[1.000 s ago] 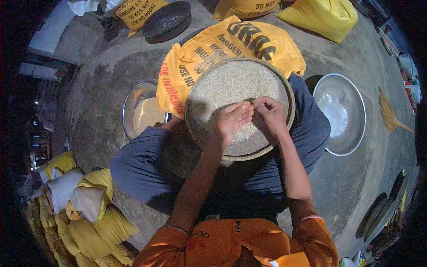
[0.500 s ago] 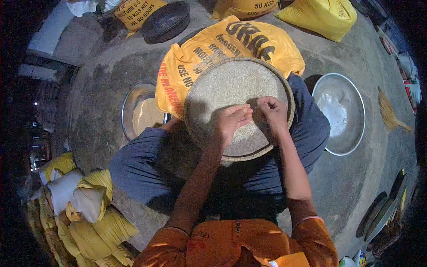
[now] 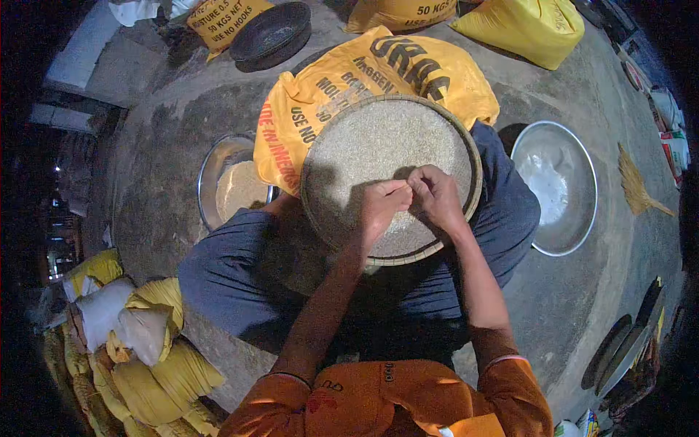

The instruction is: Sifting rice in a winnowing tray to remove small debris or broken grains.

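Note:
A round woven winnowing tray (image 3: 477, 164) rests across my lap, spread with pale grain (image 3: 386, 138) that looks like rice. Over its near half, my left hand (image 3: 384, 207) is closed, thumb and fingertips pinched together. My right hand (image 3: 437, 198) meets it there, also pinched, and the fingertips of both touch or nearly touch. Whatever lies between them is too small to make out. Part of the grain under my hands is hidden by them and their shadow.
An orange-yellow sack (image 3: 291, 109) lies under the tray's far side. At left stands a metal basin (image 3: 202, 186) holding tan grain; at right, a wide metal basin (image 3: 586, 211). Further off are a black pan (image 3: 273, 36), a yellow sack (image 3: 524, 29) and a hand broom (image 3: 633, 178). Several sacks (image 3: 156, 379) pile up at lower left.
My right hand has come down and left to meet my left hand. The left fingers, somewhat spread before, have closed into a pinch. The tray has hardly moved.

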`<action>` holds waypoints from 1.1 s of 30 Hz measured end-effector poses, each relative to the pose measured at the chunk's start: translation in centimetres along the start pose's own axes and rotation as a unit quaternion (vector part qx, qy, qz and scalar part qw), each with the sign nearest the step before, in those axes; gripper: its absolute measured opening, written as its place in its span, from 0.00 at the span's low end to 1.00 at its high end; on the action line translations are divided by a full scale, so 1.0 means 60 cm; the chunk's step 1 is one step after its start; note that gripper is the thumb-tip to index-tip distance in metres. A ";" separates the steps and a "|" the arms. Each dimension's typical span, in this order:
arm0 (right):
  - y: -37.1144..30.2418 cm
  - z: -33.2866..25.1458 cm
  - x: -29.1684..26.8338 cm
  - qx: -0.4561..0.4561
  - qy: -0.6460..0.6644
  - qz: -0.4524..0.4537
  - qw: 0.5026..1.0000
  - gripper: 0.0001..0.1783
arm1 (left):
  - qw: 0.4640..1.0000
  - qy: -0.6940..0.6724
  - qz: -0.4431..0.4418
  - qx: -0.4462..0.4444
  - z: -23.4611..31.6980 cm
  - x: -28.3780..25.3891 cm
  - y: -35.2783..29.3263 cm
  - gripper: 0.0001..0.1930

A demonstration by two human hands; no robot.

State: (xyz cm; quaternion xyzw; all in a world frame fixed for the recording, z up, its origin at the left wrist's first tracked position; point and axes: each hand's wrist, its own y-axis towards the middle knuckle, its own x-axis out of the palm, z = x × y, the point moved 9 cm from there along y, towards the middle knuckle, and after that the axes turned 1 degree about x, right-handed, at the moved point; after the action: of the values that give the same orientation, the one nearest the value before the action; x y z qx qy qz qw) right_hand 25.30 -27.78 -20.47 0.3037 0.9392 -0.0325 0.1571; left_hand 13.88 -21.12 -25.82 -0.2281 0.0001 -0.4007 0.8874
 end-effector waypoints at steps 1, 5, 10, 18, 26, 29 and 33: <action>0.000 0.007 -0.001 0.000 -0.001 0.001 1.000 0.05 | 1.000 -0.004 0.005 0.005 0.001 0.001 0.000 0.15; 0.003 0.044 -0.012 0.015 0.066 0.025 0.997 0.09 | 1.000 -0.021 0.023 0.003 0.003 -0.003 0.000 0.14; 0.002 0.082 -0.026 0.100 0.177 0.057 0.978 0.10 | 0.991 0.110 0.073 0.035 0.015 -0.025 0.007 0.11; -0.005 0.106 -0.109 0.139 0.262 0.185 0.937 0.08 | 0.931 0.307 0.119 0.160 0.071 -0.022 0.037 0.08; -0.009 0.106 -0.131 0.173 0.382 0.201 0.885 0.06 | 0.795 0.502 0.121 0.318 0.141 0.044 0.105 0.06; -0.009 0.107 -0.126 0.184 0.398 0.194 0.878 0.06 | 0.771 0.555 0.103 0.295 0.131 0.057 0.121 0.06; -0.009 0.105 -0.127 0.196 0.400 0.193 0.874 0.05 | 0.791 0.545 0.080 0.265 0.113 0.058 0.126 0.05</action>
State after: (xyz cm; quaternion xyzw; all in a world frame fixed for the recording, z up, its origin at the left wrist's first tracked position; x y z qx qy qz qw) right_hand 32.55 -33.48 -24.06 0.4909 0.8189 -0.0609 -0.2912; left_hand 22.84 -16.49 -22.16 0.2735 0.3957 -0.3708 0.7944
